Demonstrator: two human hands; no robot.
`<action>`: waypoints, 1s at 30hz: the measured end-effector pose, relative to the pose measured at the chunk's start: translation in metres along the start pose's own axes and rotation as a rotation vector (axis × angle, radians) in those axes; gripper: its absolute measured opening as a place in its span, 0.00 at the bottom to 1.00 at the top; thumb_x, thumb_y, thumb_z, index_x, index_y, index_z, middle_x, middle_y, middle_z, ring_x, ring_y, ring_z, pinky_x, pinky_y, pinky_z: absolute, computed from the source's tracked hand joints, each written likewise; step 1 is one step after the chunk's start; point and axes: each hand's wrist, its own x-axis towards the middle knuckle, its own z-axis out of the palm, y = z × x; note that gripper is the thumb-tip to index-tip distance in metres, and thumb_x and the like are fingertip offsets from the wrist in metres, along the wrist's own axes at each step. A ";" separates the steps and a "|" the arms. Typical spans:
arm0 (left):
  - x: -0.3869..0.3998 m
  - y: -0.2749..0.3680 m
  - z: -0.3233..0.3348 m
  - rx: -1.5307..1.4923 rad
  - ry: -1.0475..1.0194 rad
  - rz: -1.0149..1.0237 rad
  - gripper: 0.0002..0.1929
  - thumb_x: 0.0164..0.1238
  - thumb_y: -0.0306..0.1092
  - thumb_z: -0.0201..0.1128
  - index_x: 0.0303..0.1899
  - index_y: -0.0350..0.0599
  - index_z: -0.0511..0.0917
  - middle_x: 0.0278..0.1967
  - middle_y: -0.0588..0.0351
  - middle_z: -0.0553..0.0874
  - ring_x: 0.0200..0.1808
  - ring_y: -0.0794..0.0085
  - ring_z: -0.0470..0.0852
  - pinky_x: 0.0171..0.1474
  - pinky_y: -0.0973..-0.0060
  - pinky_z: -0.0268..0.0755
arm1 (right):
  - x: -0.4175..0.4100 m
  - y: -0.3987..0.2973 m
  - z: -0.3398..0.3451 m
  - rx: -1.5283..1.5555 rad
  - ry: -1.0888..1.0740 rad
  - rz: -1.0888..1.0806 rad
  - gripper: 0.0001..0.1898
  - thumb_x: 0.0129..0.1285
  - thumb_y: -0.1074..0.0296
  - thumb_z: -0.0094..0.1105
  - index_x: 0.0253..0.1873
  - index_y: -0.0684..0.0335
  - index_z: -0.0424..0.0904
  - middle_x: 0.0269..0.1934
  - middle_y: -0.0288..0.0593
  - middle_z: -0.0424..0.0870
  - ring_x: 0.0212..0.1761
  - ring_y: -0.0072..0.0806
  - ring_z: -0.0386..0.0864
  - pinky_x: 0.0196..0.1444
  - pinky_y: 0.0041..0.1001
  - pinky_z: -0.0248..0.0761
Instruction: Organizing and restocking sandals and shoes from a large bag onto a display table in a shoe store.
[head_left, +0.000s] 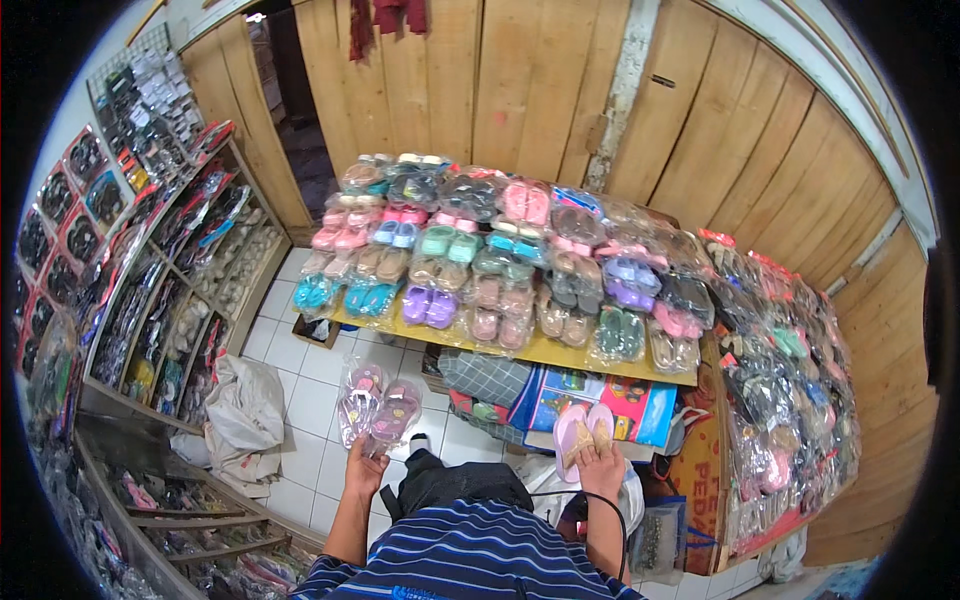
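My left hand (366, 469) grips a pair of purple patterned sandals (395, 411) in a clear plastic bag, held out over the tiled floor. In my right hand (602, 469) is a pair of pink sandals with tan straps (585, 437), apparently unwrapped. The two pairs are well apart, on either side of my body. Ahead of both hands stands a yellow-edged table (544, 349) bearing rows of plastic-wrapped clogs and sandals, among them a purple pair (429, 306).
Wooden shelves (169, 262) packed with wrapped footwear line the left side, with a whitish sack (244, 412) before them. Folded checked fabric (484, 377) lies under the table. More wrapped sandals (776, 420) cover a stand at right. A white plastic bag (634, 495) is beside my right arm.
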 end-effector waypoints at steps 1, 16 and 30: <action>0.002 0.010 -0.001 -0.007 -0.045 0.020 0.14 0.63 0.42 0.59 0.48 0.50 0.73 0.42 0.61 0.81 0.36 0.73 0.78 0.29 0.77 0.70 | 0.005 0.007 0.012 -0.040 -0.065 -0.004 0.36 0.62 0.47 0.49 0.69 0.63 0.52 0.66 0.52 0.56 0.68 0.42 0.57 0.68 0.38 0.50; 0.102 0.230 -0.042 0.060 -0.127 0.136 0.18 0.60 0.43 0.62 0.49 0.50 0.73 0.43 0.60 0.81 0.38 0.71 0.80 0.36 0.72 0.75 | 0.094 0.200 0.203 -0.011 -0.148 0.052 0.31 0.61 0.51 0.52 0.64 0.62 0.60 0.63 0.51 0.60 0.65 0.41 0.60 0.65 0.39 0.55; 0.172 0.288 -0.047 -0.028 -0.030 0.095 0.15 0.60 0.41 0.64 0.45 0.50 0.74 0.40 0.62 0.83 0.35 0.69 0.82 0.32 0.72 0.71 | 0.195 0.323 0.373 -0.021 -0.268 0.182 0.35 0.58 0.53 0.53 0.66 0.65 0.54 0.64 0.52 0.52 0.68 0.44 0.52 0.70 0.41 0.46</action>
